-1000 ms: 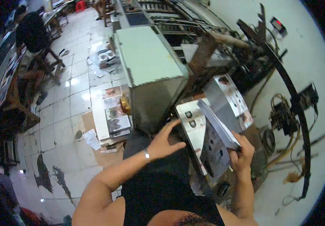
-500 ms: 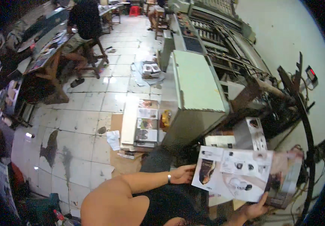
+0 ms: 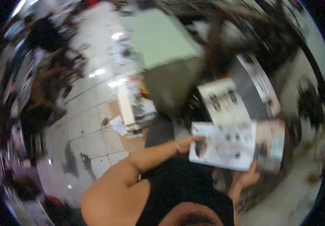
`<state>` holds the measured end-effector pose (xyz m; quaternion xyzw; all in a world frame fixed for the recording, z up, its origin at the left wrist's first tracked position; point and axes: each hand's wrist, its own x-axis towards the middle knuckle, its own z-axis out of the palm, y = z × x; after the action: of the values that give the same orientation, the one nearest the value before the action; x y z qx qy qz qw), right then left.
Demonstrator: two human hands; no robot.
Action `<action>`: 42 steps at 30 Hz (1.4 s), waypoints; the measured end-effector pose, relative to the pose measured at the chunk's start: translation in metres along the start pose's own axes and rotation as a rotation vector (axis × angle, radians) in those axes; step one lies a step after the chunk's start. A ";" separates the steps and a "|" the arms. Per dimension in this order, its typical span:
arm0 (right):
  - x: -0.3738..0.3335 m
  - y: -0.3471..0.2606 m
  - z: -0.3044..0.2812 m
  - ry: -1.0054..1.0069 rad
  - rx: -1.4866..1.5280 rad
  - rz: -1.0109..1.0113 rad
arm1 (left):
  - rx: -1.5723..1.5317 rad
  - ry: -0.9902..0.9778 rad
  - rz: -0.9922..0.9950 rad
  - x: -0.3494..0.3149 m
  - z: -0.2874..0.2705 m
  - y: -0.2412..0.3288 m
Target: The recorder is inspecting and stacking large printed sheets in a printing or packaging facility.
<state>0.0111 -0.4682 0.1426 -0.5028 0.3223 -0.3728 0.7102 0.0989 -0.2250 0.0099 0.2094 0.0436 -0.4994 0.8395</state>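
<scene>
A printed sheet, or a stack of them [image 3: 222, 148], is spread out in front of me, white with small dark pictures and a coloured part at its right. My left hand [image 3: 189, 144] grips its left edge, thumb on top. At the lower edge, right of the middle, my right hand [image 3: 247, 176] holds it, with some fingers hidden underneath. Motion blur hides whether it is one sheet or several. Just beyond it lies a cream printed sheet [image 3: 226, 98] with dark pictures, beside a grey panel and another printed strip [image 3: 258, 84].
A pale green-topped cabinet [image 3: 162, 37] stands ahead. Stacked prints [image 3: 141, 107] rest on brown cardboard on the tiled floor, left of it, with crumpled white paper [image 3: 118, 125] alongside. Dark machinery is blurred at the upper right. A person in dark clothes [image 3: 45, 34] is at the far left.
The camera view has swung, so the cabinet and floor stacks sit higher and further left. My left thumb now lies over the sheet's edge; the cream sheet behind shows more fully.
</scene>
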 end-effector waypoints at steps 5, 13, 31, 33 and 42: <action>-0.003 0.001 -0.004 -0.046 0.063 -0.206 | 0.164 0.127 0.169 -0.002 0.016 0.030; 0.027 0.107 -0.031 0.121 -0.377 -0.226 | 0.611 0.499 0.242 0.019 0.019 0.069; 0.114 0.054 -0.042 -0.371 -1.496 -0.080 | 2.359 0.597 0.188 0.095 0.078 0.075; 0.093 0.056 -0.009 -0.467 -1.557 -0.085 | 2.430 0.563 0.230 0.093 0.104 0.031; 0.137 0.052 -0.089 -0.418 -0.256 0.495 | 0.929 0.441 0.063 0.082 0.074 0.129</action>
<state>0.0186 -0.6159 0.0557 -0.5598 0.3262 -0.0352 0.7609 0.2403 -0.2679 0.0944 0.6619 -0.0131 -0.3843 0.6435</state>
